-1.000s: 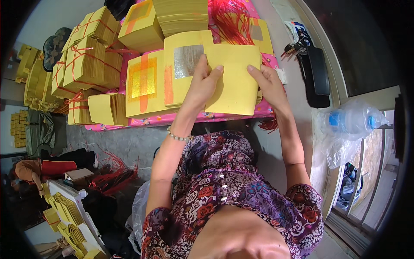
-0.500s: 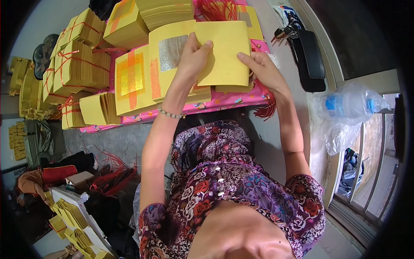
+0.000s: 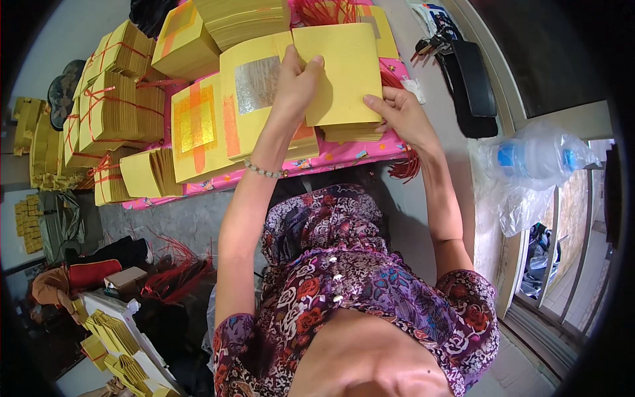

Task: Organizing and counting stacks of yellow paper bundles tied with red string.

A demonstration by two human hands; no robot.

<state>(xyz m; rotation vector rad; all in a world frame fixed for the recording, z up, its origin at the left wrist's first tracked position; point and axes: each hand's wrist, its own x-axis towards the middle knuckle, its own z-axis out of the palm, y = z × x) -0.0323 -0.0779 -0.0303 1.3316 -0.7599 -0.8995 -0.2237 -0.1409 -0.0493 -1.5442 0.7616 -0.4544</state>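
Note:
Above the pink-covered table, a yellow paper sheet [image 3: 344, 73] lies over a small stack of yellow paper [image 3: 350, 133]. My left hand [image 3: 299, 83] is closed at the sheet's left edge, thumb on top. At its lower right corner, my right hand [image 3: 403, 118] pinches the paper, thumb in front and fingers curled partly out of sight behind. Just left of the sheet sits a yellow stack with a silver square [image 3: 258, 86] and an orange band, partly covered by my left hand. Beside that is a stack with a gold foil square [image 3: 197, 126] crossed by orange.
Bundles of yellow paper [image 3: 122, 109] tied with red string stand at the left of the pink table cover [image 3: 218, 188]. Red strings [image 3: 324, 11] lie at the back. Keys [image 3: 431, 45] and a black case [image 3: 473, 79] rest on the right ledge, near a bagged plastic bottle [image 3: 536, 159].
The sheet's right edge has come slightly left, and more of the stack below shows. My right hand has shifted a little down, and its fingers are more curled.

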